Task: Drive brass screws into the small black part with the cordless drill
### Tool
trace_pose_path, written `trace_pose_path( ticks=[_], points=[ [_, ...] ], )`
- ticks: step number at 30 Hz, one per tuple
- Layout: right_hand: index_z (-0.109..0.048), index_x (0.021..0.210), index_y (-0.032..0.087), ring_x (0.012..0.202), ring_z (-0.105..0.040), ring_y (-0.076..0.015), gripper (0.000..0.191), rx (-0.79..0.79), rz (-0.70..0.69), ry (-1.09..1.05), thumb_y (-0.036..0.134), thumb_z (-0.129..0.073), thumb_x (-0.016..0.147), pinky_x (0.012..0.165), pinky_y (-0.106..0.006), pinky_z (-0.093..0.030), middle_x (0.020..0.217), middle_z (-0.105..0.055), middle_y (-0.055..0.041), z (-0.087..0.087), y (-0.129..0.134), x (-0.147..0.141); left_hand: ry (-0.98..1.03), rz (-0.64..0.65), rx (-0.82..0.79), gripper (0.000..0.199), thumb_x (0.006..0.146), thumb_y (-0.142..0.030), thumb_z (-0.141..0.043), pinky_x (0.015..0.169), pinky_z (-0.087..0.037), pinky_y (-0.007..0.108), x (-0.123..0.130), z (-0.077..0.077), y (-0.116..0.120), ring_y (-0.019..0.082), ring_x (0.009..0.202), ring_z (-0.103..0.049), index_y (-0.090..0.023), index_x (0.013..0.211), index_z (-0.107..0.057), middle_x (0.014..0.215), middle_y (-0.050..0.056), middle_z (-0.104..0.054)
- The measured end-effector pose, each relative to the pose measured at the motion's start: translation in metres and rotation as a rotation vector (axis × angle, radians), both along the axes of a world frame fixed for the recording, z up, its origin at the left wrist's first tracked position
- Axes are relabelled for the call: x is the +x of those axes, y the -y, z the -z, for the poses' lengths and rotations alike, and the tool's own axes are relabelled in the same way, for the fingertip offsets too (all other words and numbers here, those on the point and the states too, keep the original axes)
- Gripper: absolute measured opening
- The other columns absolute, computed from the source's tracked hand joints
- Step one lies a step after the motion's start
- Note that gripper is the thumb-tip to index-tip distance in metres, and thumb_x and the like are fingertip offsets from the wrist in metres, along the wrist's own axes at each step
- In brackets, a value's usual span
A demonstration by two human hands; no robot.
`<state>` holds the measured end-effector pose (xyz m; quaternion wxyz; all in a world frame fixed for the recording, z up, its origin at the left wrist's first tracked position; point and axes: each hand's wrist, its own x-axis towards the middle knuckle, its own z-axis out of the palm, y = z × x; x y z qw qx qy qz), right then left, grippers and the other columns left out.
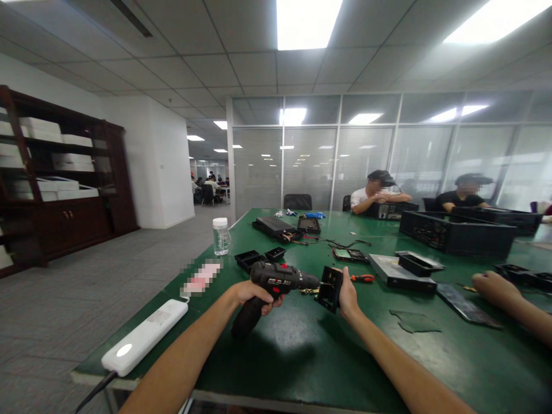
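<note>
My left hand (260, 294) is wrapped round the grip of a black cordless drill (276, 277), whose chuck points right. Upright in my right hand (347, 292) is a small black plastic part (330, 287), its open side turned toward the drill. The drill's tip meets or nearly meets this part; actual contact is too small to tell. Just behind and below the tip, small gold-coloured pieces (309, 291) lie on the green table (276, 368). A screwdriver (362, 278) with an orange and black handle rests just right of my right hand.
Black trays (250, 259), a clear bottle (221, 237) and a white power strip (146, 336) are at the left. Beyond my hands lies an opened device (350, 255). A silver drive (401, 273) and black cases (457, 233) stand right. Another person's hand (495, 288) rests at the right.
</note>
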<state>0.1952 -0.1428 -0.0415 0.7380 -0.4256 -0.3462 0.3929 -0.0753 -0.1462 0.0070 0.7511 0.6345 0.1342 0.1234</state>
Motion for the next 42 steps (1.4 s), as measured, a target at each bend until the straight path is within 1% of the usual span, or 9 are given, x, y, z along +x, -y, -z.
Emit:
trace_pose_path(
  ticks=[10, 18, 27, 33, 42],
  points=[
    [-0.057, 0.085, 0.018, 0.061, -0.054, -0.0161, 0.054, -0.009, -0.008, -0.018, 0.063, -0.04, 0.061, 0.055, -0.027, -0.042, 0.069, -0.058, -0.0009, -0.0053, 0.0039, -0.0026, -0.008, -0.003, -0.015, 0.038, 0.057, -0.019, -0.057, 0.049, -0.036, 0.023, 0.0001, -0.0025, 0.0018, 0.008, 0.048, -0.045, -0.008, 0.092, -0.049, 0.075, 0.005, -0.049],
    [-0.057, 0.086, 0.019, 0.061, -0.054, -0.0162, 0.053, -0.011, -0.01, -0.001, 0.062, -0.039, 0.062, 0.055, -0.028, -0.042, 0.069, -0.058, 0.0, -0.0031, 0.002, -0.001, 0.017, 0.012, -0.007, 0.036, 0.058, -0.018, -0.055, 0.048, -0.036, 0.023, 0.0002, -0.0015, 0.0016, 0.008, 0.048, -0.044, -0.008, 0.092, -0.049, 0.074, 0.005, -0.049],
    [-0.057, 0.086, 0.018, 0.065, -0.054, -0.0151, 0.051, 0.001, -0.002, 0.022, 0.06, -0.037, 0.065, 0.062, -0.027, -0.041, 0.072, -0.058, 0.0002, 0.0, -0.0013, 0.0005, 0.006, 0.001, 0.002, 0.037, 0.058, -0.019, -0.056, 0.048, -0.036, 0.023, 0.0002, -0.0016, 0.0016, 0.008, 0.048, -0.044, -0.008, 0.093, -0.049, 0.075, 0.006, -0.049],
    [-0.057, 0.086, 0.019, 0.064, -0.054, -0.0152, 0.051, 0.001, 0.002, 0.016, 0.061, -0.037, 0.064, 0.06, -0.027, -0.041, 0.072, -0.058, 0.0003, 0.001, -0.0016, 0.0004, 0.013, 0.003, -0.003, 0.037, 0.058, -0.018, -0.055, 0.048, -0.037, 0.024, -0.0007, -0.0004, 0.0008, 0.008, 0.048, -0.045, -0.007, 0.093, -0.049, 0.075, 0.006, -0.049],
    [-0.056, 0.086, 0.018, 0.062, -0.054, -0.0158, 0.052, -0.003, -0.018, 0.004, 0.061, -0.038, 0.063, 0.058, -0.028, -0.042, 0.069, -0.058, -0.0001, -0.0002, 0.0001, -0.0001, 0.007, -0.003, 0.041, 0.038, 0.059, -0.019, -0.055, 0.048, -0.037, 0.023, 0.0002, -0.0004, 0.0002, 0.008, 0.048, -0.045, -0.007, 0.094, -0.05, 0.075, 0.006, -0.05]
  ],
)
